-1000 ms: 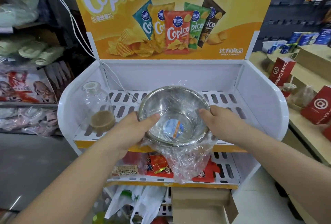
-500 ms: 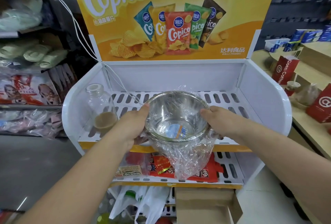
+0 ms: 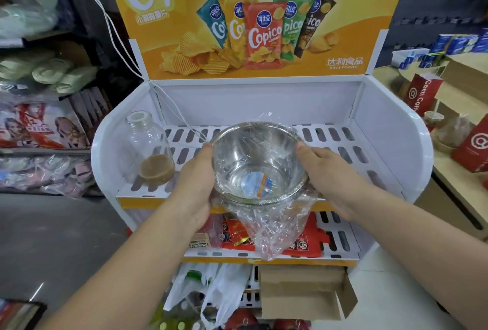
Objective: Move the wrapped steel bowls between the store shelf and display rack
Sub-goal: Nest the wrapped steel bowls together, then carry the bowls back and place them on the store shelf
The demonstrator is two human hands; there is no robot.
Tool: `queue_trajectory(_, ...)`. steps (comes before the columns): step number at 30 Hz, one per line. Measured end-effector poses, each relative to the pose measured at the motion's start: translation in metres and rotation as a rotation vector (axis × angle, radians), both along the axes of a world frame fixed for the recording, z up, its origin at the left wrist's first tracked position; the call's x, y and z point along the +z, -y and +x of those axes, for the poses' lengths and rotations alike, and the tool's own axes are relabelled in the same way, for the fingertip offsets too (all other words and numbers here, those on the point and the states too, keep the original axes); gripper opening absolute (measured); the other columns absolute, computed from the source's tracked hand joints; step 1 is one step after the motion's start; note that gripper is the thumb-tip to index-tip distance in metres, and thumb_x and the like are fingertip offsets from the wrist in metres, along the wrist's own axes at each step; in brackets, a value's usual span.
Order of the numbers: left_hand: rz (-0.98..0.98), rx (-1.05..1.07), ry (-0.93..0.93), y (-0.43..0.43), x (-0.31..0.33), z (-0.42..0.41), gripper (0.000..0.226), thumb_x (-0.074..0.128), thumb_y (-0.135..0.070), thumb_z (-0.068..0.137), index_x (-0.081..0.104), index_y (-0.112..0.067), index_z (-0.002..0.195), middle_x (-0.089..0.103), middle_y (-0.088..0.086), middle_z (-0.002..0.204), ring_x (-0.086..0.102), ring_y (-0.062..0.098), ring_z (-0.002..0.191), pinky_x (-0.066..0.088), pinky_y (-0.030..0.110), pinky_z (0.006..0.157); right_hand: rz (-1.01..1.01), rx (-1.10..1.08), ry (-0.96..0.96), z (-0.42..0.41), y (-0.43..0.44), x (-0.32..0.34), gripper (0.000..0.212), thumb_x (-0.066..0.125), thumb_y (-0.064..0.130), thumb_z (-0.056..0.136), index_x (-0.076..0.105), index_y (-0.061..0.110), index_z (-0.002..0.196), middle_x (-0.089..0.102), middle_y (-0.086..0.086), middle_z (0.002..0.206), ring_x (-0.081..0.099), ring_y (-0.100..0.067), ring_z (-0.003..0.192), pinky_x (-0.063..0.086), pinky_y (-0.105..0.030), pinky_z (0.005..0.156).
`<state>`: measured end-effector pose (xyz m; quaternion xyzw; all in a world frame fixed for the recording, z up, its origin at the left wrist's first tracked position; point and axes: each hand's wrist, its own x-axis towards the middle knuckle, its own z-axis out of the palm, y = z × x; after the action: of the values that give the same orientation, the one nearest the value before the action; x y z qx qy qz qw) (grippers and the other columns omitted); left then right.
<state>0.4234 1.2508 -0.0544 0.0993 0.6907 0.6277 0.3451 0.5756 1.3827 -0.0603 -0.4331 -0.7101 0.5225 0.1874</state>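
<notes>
A steel bowl [image 3: 257, 160] wrapped in clear plastic film, with a blue and orange label inside, is held over the front of the white display rack's top shelf [image 3: 356, 150]. My left hand [image 3: 196, 184] grips its left side with the thumb on the rim. My right hand [image 3: 328, 173] grips its right side the same way. Loose film hangs below the bowl, in front of the lower shelf. Whether the bowl's base touches the shelf is hidden.
A glass bottle [image 3: 149, 148] with brown liquid stands at the shelf's left. Red packets [image 3: 303, 240] lie on the lower shelf, a cardboard box [image 3: 303, 290] below. White cables [image 3: 118, 39] hang at the back left. A wooden counter with red boxes [image 3: 472, 150] is at right.
The bowl and both hands have moved slightly forward over the top shelf, and my left thumb has shifted from inside the bowl up to the rim.
</notes>
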Motion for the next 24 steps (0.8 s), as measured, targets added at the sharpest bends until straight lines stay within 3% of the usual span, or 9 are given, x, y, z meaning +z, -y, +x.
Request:
queue_trajectory(2,0.059,-0.011,-0.001,0.008,0.004,0.003,0.042,0.041,-0.049,0.104,0.073,-0.024,0.091,0.081,0.002,0.088,0.075,0.020,0.085,0.057,0.034,0.069,0.032,-0.040,-0.032,0.000,0.011,0.003,0.066,0.031,0.057,0.098,0.060,-0.002,0.101,0.040,0.002,0.079,0.043,-0.016,0.069,0.050,-0.040,0.089)
queue_trajectory(3,0.088,-0.016,-0.029,0.014,0.007,0.005,0.043,0.041,-0.046,0.104,0.072,-0.025,0.083,0.079,-0.003,0.072,0.073,0.014,0.072,0.054,0.030,0.064,0.053,-0.075,-0.062,0.001,0.017,0.005,0.063,0.030,0.056,0.099,0.062,0.002,0.102,0.038,0.008,0.076,0.059,-0.018,0.072,0.050,-0.038,0.092)
queue_trajectory(4,0.122,-0.026,-0.053,0.022,0.010,0.006,0.046,0.041,-0.041,0.104,0.068,-0.026,0.071,0.071,-0.007,0.055,0.068,0.009,0.055,0.050,0.027,0.056,0.072,-0.109,-0.090,0.001,0.023,0.007,0.059,0.029,0.053,0.100,0.063,0.006,0.105,0.038,0.009,0.118,0.061,-0.015,0.101,0.048,-0.031,0.090)
queue_trajectory(5,0.145,-0.036,-0.063,0.030,0.012,0.006,0.049,0.041,-0.035,0.104,0.062,-0.026,0.060,0.060,-0.009,0.043,0.058,0.006,0.041,0.045,0.023,0.048,0.084,-0.132,-0.116,0.002,0.029,0.008,0.054,0.028,0.051,0.101,0.064,0.010,0.105,0.065,-0.002,0.097,0.059,-0.009,0.082,0.046,-0.023,0.083)
queue_trajectory(7,0.158,-0.031,-0.073,0.049,0.018,0.007,0.047,0.044,-0.028,0.102,0.056,-0.023,0.057,0.049,-0.008,0.039,0.047,0.006,0.030,0.037,0.020,0.039,0.103,-0.149,-0.145,0.003,0.046,0.013,0.052,0.027,0.049,0.102,0.062,0.011,0.094,0.057,-0.002,0.076,0.054,-0.012,0.074,0.041,-0.021,0.068)
queue_trajectory(13,0.223,0.043,-0.017,0.109,0.022,0.015,0.024,0.044,-0.018,0.102,0.067,-0.015,0.098,0.069,-0.001,0.061,0.067,0.012,0.046,0.051,0.022,0.041,0.024,-0.101,-0.268,0.005,0.092,0.012,0.046,0.035,0.048,0.099,0.057,0.012,0.080,0.057,0.004,0.073,0.054,-0.012,0.072,0.046,-0.026,0.070)
queue_trajectory(17,0.228,0.082,-0.014,0.151,0.017,0.033,0.044,0.035,-0.020,0.104,0.074,-0.034,0.120,0.083,0.000,0.099,0.077,0.019,0.077,0.059,0.035,0.061,0.008,0.029,-0.287,0.010,0.128,0.005,0.036,0.037,0.047,0.099,0.068,0.029,0.097,0.072,0.008,0.106,0.063,-0.010,0.106,0.045,-0.039,0.104)
queue_trajectory(22,0.191,0.234,-0.040,0.213,-0.001,0.066,0.038,0.040,-0.030,0.106,0.076,-0.034,0.115,0.083,-0.003,0.103,0.080,0.014,0.083,0.062,0.030,0.058,0.021,0.221,-0.237,0.011,0.174,-0.011,0.042,0.036,0.047,0.100,0.067,0.017,0.097,0.071,0.003,0.105,0.063,-0.004,0.097,0.047,-0.031,0.092)
queue_trajectory(24,0.161,0.339,-0.039,0.242,-0.013,0.077,0.035,0.043,-0.029,0.105,0.077,-0.035,0.111,0.083,-0.003,0.102,0.080,0.017,0.089,0.066,0.036,0.071,0.034,0.314,-0.211,0.006,0.196,-0.023,0.044,0.036,0.044,0.101,0.063,0.011,0.090,0.064,0.011,0.081,0.059,-0.006,0.083,0.042,-0.027,0.079)
